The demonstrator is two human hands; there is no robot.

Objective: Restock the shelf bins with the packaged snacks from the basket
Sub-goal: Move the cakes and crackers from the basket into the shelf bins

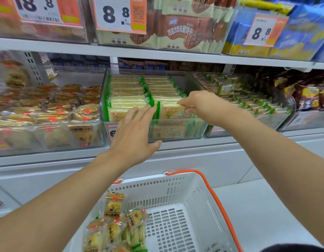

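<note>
overhead, price tags (115, 14) "8.8", "18.8" above both hands (197, 104)

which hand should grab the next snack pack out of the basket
Probably the left hand: it is open, holding nothing, and sits above the basket's remaining packs, at its left. The right hand is pinching a green-edged cracker pack in the bin.

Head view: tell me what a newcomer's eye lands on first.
Both hands meet at the middle clear bin of green-edged cracker packs: the right hand pinches a cracker pack at the front row, the left hand spread open beside it. Below, a white basket with an orange handle holds golden pastry packs.
</note>
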